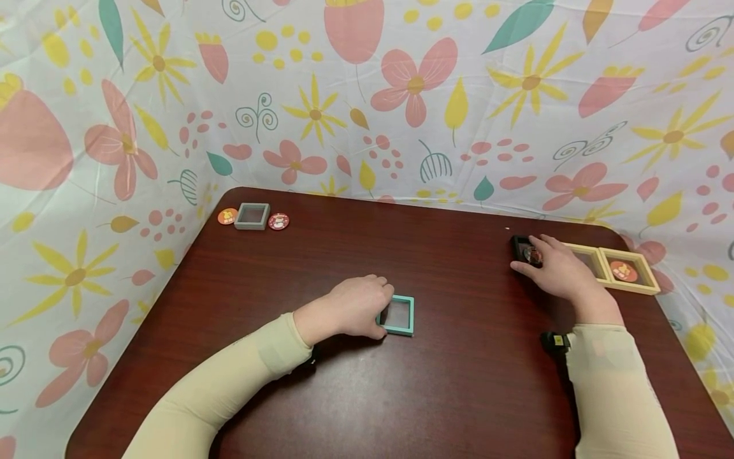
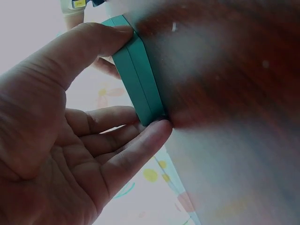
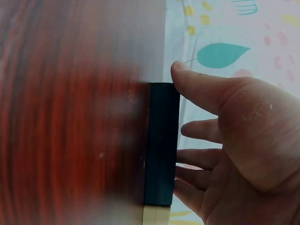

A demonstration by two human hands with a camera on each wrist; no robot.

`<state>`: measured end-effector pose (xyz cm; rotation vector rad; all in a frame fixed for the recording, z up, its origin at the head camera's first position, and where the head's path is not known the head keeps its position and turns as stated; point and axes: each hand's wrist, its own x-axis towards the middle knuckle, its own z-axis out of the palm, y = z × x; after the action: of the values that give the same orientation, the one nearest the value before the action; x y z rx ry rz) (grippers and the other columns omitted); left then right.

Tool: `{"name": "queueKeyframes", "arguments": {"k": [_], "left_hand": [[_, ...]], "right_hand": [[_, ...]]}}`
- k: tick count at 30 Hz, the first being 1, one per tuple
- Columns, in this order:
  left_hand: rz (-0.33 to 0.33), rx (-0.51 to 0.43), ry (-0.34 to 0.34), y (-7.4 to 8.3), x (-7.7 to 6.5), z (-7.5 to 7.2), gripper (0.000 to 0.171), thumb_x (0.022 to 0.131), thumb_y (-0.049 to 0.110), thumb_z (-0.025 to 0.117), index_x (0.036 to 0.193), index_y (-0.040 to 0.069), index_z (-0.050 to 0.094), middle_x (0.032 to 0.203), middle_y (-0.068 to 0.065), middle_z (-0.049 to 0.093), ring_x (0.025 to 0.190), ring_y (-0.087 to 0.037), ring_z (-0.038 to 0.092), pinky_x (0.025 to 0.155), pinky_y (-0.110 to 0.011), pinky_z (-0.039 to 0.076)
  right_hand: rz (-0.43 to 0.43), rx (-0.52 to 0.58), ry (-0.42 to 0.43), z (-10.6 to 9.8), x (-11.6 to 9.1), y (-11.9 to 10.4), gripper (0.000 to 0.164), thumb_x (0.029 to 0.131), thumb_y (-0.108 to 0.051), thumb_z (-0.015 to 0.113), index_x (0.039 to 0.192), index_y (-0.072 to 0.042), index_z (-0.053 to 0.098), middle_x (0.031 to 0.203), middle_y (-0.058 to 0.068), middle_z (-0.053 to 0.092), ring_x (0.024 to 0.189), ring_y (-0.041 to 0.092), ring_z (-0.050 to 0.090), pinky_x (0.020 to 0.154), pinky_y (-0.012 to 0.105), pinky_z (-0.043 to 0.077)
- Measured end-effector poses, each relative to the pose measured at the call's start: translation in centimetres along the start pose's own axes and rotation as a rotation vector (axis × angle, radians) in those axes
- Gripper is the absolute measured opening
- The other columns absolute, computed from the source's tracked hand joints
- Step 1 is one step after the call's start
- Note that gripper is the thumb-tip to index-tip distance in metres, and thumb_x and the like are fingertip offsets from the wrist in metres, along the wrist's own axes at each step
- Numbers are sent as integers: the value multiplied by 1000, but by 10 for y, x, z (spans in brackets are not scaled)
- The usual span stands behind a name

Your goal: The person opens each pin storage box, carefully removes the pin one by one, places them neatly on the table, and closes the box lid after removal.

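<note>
My left hand (image 1: 358, 307) pinches a teal square display frame (image 1: 406, 330) by its left side, near the middle of the table. In the left wrist view, the thumb is at one corner of the teal frame (image 2: 138, 77) and the fingertips at the other. On the right, my right hand (image 1: 559, 268) hovers over a black display frame (image 1: 520, 242) with a round dark item in it. Fairly straight fingers spread above that black frame (image 3: 161, 145) in the right wrist view, and the thumb is at its top edge; firm contact cannot be made out.
Two cream frames (image 1: 645, 280) extend right from the black one, the outer holding an orange round badge (image 1: 623, 271). At the far left lie a grey frame (image 1: 252, 225), an orange badge (image 1: 227, 216) and a red badge (image 1: 279, 221). Patterned cloth (image 1: 355, 95) borders the brown table (image 1: 447, 389).
</note>
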<state>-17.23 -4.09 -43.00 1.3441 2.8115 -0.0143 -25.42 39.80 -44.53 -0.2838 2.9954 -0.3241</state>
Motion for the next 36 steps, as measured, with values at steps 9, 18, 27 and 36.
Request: {"name": "queueKeyframes", "arguments": {"k": [9,18,27,36], "left_hand": [[14,21,-18,0,1,1,47,70,51,76,97,16,58,89,6,48,78,-12,45,67,-24,43],[19,30,-47,0,7,4,55,69,54,73,108,17,60,95,5,46,85,-14,42,63,-26,43],[-39,43,-52,-35,11,3,61,66,55,73,112,17,59,100,4,46,87,-15,42,62,-30,43],[-223,-6,-8,-120,5,-6,69,64,49,74,122,14,59,104,2,48,96,-19,47,71,-36,46]], "right_hand": [[7,-9,-12,1,0,-1,97,91,-70,50,152,2,26,150,37,19,133,55,21,100,72,23],[19,-7,-7,1,-3,-1,95,91,-68,50,151,2,28,151,37,17,134,55,20,100,72,23],[30,4,-11,2,-5,-1,96,91,-70,49,152,0,28,153,35,15,135,55,18,99,73,23],[22,6,-9,1,-3,-5,95,91,-69,51,152,1,29,153,35,15,136,54,17,100,73,22]]}}
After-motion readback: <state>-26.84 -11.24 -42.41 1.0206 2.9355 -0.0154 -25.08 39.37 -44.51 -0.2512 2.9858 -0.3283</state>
